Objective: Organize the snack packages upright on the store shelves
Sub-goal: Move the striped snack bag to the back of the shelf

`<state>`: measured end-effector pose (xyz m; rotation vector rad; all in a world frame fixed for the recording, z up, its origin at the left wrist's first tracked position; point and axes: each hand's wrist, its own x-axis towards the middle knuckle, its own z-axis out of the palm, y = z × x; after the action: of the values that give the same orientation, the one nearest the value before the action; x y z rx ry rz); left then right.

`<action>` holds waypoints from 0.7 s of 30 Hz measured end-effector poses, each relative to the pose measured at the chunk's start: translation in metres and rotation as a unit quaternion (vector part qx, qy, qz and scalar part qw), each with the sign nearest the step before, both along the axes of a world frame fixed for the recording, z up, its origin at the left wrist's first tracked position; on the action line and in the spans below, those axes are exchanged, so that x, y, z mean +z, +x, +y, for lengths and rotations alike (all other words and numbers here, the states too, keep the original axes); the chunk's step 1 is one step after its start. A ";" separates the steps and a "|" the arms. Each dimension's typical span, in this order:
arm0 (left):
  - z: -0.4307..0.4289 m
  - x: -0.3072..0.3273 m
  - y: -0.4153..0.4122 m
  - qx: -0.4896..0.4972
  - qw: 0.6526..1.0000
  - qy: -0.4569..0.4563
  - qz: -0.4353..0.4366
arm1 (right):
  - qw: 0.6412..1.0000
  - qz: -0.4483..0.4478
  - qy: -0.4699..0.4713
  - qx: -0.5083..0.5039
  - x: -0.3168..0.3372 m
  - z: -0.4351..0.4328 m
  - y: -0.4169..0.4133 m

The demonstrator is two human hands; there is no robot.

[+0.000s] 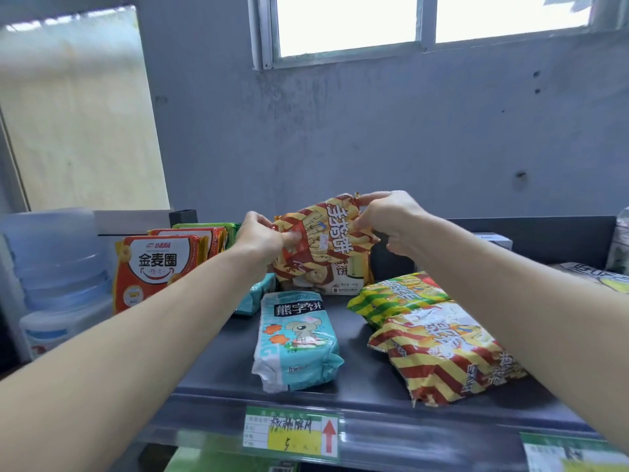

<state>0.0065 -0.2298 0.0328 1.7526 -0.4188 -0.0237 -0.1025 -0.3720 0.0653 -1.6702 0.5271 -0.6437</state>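
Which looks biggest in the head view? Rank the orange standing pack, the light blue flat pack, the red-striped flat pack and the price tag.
1. red-striped flat pack, though nearness may inflate it
2. orange standing pack and light blue flat pack: too alike to rank
3. price tag

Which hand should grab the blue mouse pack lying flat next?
Probably the left hand: the blue pack lies below it, while the right hand pinches the striped bag top.

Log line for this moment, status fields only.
both hands: left hand and right hand grip red-striped snack pack | pack: raised at shelf back | lying flat: blue pack, striped pack
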 end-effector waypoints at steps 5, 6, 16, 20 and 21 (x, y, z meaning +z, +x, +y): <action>-0.006 0.005 -0.017 0.023 0.995 -0.097 -0.006 | 0.987 -0.129 0.062 0.070 0.004 -0.003 -0.015; -0.008 0.006 -0.022 0.025 0.993 -0.111 -0.010 | 0.983 -0.153 0.064 0.080 0.004 -0.004 -0.017; -0.035 0.017 -0.080 -0.074 0.985 -0.147 0.056 | 0.965 -0.242 0.078 0.056 -0.007 -0.032 -0.058; -0.064 0.022 -0.113 -0.167 0.974 -0.129 0.081 | 0.967 -0.238 0.058 0.072 -0.005 -0.043 -0.089; -0.072 0.023 -0.120 -0.189 0.971 -0.117 0.082 | 0.968 -0.238 0.053 0.066 -0.005 -0.046 -0.098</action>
<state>-0.1138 -0.3015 0.0560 1.4063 -0.6041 -0.3753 -0.2007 -0.4175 0.0606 -1.3727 0.1009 -0.8690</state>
